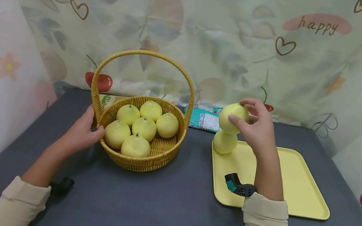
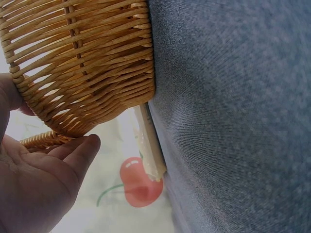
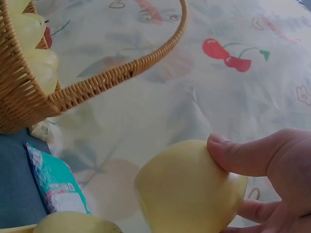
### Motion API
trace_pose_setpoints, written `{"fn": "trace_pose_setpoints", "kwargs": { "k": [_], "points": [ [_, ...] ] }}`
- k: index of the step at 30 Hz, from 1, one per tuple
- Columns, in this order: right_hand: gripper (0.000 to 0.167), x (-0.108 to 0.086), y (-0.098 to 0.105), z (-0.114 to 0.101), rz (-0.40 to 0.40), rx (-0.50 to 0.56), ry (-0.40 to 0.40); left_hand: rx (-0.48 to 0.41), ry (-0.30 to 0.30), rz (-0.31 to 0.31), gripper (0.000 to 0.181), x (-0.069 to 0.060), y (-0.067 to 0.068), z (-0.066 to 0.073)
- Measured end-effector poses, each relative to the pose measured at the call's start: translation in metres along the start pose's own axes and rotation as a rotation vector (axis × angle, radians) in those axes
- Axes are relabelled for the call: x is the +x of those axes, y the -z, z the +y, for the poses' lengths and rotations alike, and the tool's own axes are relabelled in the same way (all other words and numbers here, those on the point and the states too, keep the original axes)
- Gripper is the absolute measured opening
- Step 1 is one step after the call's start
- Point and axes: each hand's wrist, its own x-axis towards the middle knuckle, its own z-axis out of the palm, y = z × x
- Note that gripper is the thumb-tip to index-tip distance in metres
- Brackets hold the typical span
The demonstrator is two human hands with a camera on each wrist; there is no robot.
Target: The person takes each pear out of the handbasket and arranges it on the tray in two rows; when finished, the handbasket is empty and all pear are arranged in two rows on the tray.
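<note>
A woven basket [image 1: 142,165] with several yellow-green fruits stands left of centre. My left hand [image 1: 81,131] grips its left rim by the handle's base; in the left wrist view the fingers of that hand [image 2: 46,179] lie against the wicker. My right hand [image 1: 256,128] holds a round fruit [image 1: 232,118] between thumb and fingers. Behind it in the head view, or below, another fruit [image 1: 224,142] sits at the back left corner of a yellow tray [image 1: 305,191]. The right wrist view shows the held fruit [image 3: 189,189] pinched by the right hand [image 3: 286,179].
A teal packet [image 1: 202,117] lies at the table's back edge between basket and tray. Another pale packet [image 1: 107,100] is partly hidden behind the basket. The basket's tall handle [image 1: 151,54] arches above it, and a patterned curtain hangs behind the dark table.
</note>
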Motion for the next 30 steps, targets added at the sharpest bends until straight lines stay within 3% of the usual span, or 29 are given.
{"fn": "trace_pose_setpoints", "kwargs": {
  "k": [30],
  "points": [
    [0.054,-0.002,0.039,0.038,0.11,-0.158,-0.128,0.01,0.002,0.006,0.075,-0.002,-0.001,0.001]
  ]
}}
